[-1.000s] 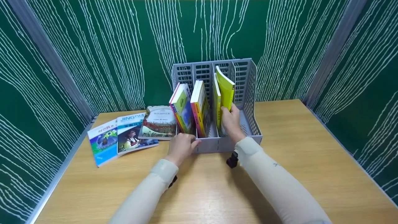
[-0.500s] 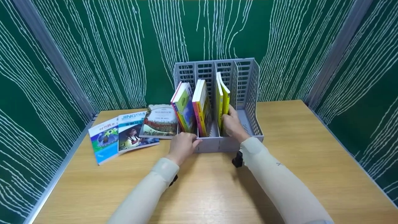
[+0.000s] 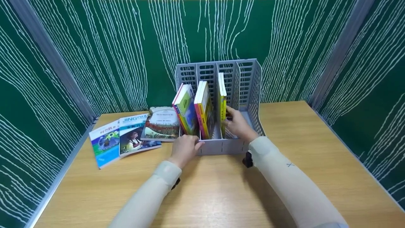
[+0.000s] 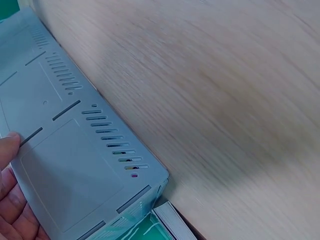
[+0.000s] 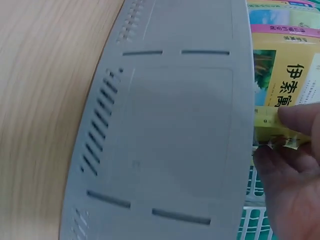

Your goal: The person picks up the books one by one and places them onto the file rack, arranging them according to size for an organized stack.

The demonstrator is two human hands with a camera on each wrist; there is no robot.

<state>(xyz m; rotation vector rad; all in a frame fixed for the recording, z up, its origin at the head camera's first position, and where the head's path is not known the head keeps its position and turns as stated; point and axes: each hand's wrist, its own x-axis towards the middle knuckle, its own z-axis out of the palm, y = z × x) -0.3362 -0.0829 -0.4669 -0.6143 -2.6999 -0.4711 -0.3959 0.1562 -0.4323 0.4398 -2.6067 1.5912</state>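
A grey file organizer (image 3: 226, 147) with upright dividers stands at the back of the table. My left hand (image 3: 185, 149) grips its front rim near the left corner; in the left wrist view the thumb (image 4: 8, 147) lies on the outer face, with fingers behind the edge. Two thin yellow books (image 3: 222, 95) stand together against the left divider of the third compartment. At their lower front, my right hand (image 3: 239, 125) pinches the yellow spines, its thumb (image 5: 300, 117) on one side and fingers on the other in the right wrist view.
Books with pink and yellow spines (image 3: 205, 110) fill the second compartment, and colourful books (image 3: 186, 109) the first. Left of the organizer, three booklets lie overlapping: a landscape-cover one (image 3: 163, 122), a JINGDIAN one (image 3: 134, 136) and a blue one (image 3: 106, 147). Green walls enclose the table (image 3: 202, 196).
The right yellow book has gone down into the third compartment and now stands tight against the other one. My right hand has moved slightly right and its fingers have loosened. The left hand stays put.
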